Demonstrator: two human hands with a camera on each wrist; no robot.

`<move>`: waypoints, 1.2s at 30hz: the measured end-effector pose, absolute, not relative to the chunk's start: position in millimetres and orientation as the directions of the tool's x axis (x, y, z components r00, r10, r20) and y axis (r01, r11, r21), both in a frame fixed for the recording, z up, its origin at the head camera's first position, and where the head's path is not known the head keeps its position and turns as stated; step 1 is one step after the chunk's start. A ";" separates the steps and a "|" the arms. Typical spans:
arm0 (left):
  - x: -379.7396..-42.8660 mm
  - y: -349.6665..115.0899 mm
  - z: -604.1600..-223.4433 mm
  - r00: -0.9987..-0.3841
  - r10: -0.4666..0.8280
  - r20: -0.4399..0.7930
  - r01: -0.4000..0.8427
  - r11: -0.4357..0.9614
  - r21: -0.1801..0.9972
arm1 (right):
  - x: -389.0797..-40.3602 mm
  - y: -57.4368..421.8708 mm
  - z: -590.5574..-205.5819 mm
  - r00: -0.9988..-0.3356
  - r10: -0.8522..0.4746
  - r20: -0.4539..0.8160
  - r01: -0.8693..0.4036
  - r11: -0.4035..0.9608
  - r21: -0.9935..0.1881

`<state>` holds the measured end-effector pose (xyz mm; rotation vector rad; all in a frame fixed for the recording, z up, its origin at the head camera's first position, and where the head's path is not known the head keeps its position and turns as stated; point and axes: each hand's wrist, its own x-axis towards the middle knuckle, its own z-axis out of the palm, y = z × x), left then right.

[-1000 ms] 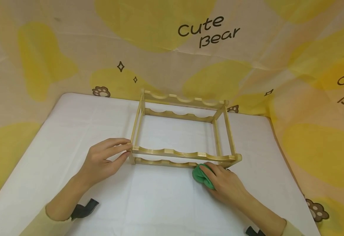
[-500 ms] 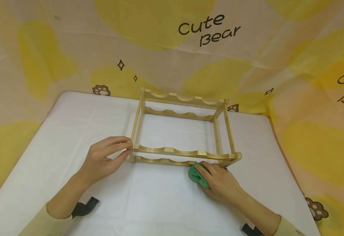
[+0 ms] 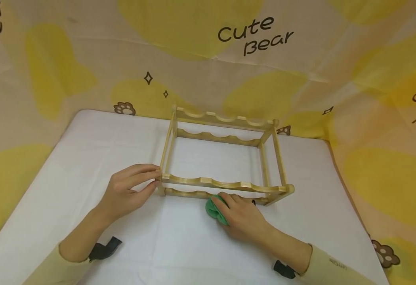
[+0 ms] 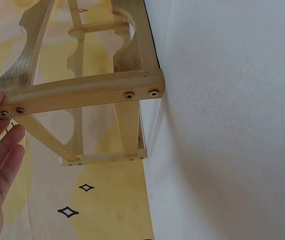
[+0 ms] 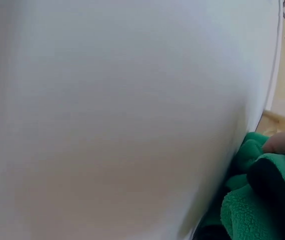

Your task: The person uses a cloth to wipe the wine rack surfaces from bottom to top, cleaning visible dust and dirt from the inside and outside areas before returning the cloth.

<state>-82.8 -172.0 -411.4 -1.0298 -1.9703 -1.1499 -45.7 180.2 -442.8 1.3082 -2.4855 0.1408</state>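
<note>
A pale wooden rack (image 3: 208, 182) with scalloped rails stands on the white table. At its front left corner, my left hand (image 3: 133, 190) pinches the upper end of the short upright; in the left wrist view the thumb and fingers lie on either side of that upright (image 4: 82, 94), which shows several screw heads. My right hand (image 3: 243, 219) grips a folded green cloth (image 3: 214, 210) against the lower front rail (image 3: 184, 193), near its middle. Fluffy folds of the cloth (image 5: 252, 212) fill the lower right of the right wrist view. The hand hides part of that rail.
The white-covered table (image 3: 179, 245) extends around the rack. Behind and beside it hangs a yellow patterned curtain (image 3: 201, 39) with printed words, close to the rack's back. Dark straps (image 3: 106, 248) hang at both wrists.
My right hand has slid left along the lower front rail with the green cloth, from near the right end to about the middle. The left hand and the rack keep their places.
</note>
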 end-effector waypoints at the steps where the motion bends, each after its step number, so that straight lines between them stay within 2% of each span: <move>1: -82.8 -171.9 -411.4 -0.498 0.311 0.810 0.858 0.313 0.407 | -46.0 176.5 -442.4 -0.522 -0.785 0.333 -0.817 0.573 0.069; 5: -82.6 -171.4 -410.5 -0.498 0.309 0.810 0.857 0.315 0.407 | -45.0 162.3 -441.2 -0.529 -0.785 0.321 -0.811 0.579 0.081; 11: -82.1 -171.1 -409.3 -0.496 0.313 0.810 0.859 0.314 0.405 | -39.4 138.2 -435.9 -0.596 -0.751 0.284 -0.773 0.633 0.051; 17: -81.5 -171.8 -408.7 -0.502 0.313 0.806 0.855 0.317 0.409 | -38.1 113.4 -433.6 -0.574 -0.766 0.290 -0.791 0.610 0.047; 26: -81.4 -172.4 -408.7 -0.497 0.314 0.809 0.858 0.322 0.401 | -45.3 83.6 -431.6 -0.586 -0.766 0.266 -0.763 0.631 0.137; 36: -81.1 -172.1 -408.3 -0.501 0.314 0.807 0.855 0.323 0.405 | -45.2 89.6 -433.4 -0.578 -0.776 0.252 -0.767 0.622 0.156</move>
